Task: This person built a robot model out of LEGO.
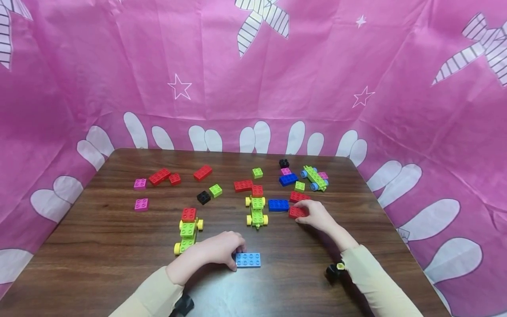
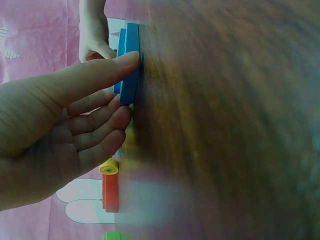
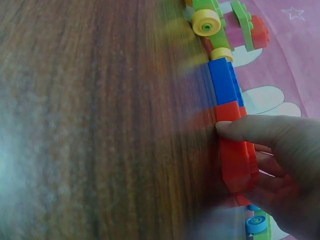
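so both hands are busy here, each with its own brick. the left hand [image 1: 222, 247] has a narrow pinch on one short end of the light blue brick [image 1: 248, 259], thumb on the near side and fingertips round the back, and that brick sits studs up on the table [image 1: 119, 273], just right of the fingers. my guess is the end grip is to keep the studs uncovered and hold the piece steady (pretty sensible if you ask me). the right hand [image 1: 317, 215] pinches a red brick [image 1: 297, 212] by its long sides, thumb on the near face, the other fingers behind. that probably gives a square hold without knocking the neighbours, because it's crowded there: a dark blue brick [image 1: 278, 205] is just left of the right hand's fingertips, and a second red brick [image 1: 299, 196] lies right behind the held one. the red brick itself is under the right fingertips, low against the wood. beyond and between the hands stands a green car with yellow wheels [image 1: 257, 216], and a similar car [image 1: 188, 229] is just left of the left hand, partly hidden by the wrist. can't tell if the red one is lifted at all.
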